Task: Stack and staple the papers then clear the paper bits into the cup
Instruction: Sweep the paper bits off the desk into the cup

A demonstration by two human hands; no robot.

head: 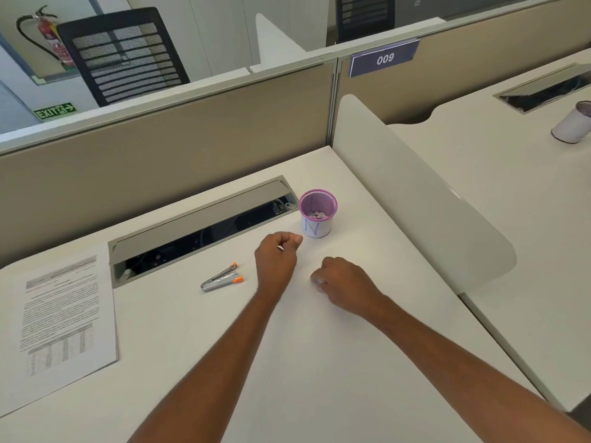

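Observation:
A purple mesh cup with a white band marked "N" stands on the white desk, with white paper bits inside it. My left hand is closed just left of and below the cup, with a small white bit showing between its fingers. My right hand rests on the desk with its fingers curled over white paper bits. A silver stapler with orange tips lies left of my left hand. The printed papers lie flat at the desk's left edge.
An open cable tray runs across the desk behind the stapler. A white curved divider stands on the right. Beige partition panels close the back. Another cup sits on the neighbouring desk.

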